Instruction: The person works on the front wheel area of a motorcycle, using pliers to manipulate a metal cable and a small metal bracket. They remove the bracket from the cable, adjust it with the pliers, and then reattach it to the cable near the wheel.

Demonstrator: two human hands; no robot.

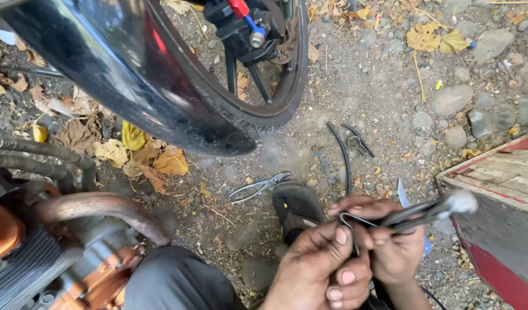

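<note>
- Nearest you, your left hand (321,267) sits low in the middle of the view, fingers curled and thumb pressed down, pinching a thin bent wire (356,221).
- Far left, an engine (28,258) with orange parts fills the corner, and a rusty exhaust pipe (103,208) curves out of it above your knee (178,281).
- Above that, the wheel (229,115) of the motorcycle stands on the gravel (390,86), with a dark mudguard (91,57) over it and dry leaves (143,152) heaped at its foot.
- On the ground between the wheel and your hands lies a pair of pliers (258,186), jaws spread, well apart from both hands.
- Just beside them, your sandal (297,206) rests on the dirt, right behind your left hand.
- Behind the sandal, a black cable (341,155) and a small clip (357,140) lie on the gravel.
- Your right hand (393,247) touches your left, fingers clenched around a dark tool (430,211); its tip meets the wire between your hands.
- The tool's far end is blurred, so you cannot tell what kind it is.
- Far right, a wooden box (499,195) with red edges stands near your right hand.
</note>
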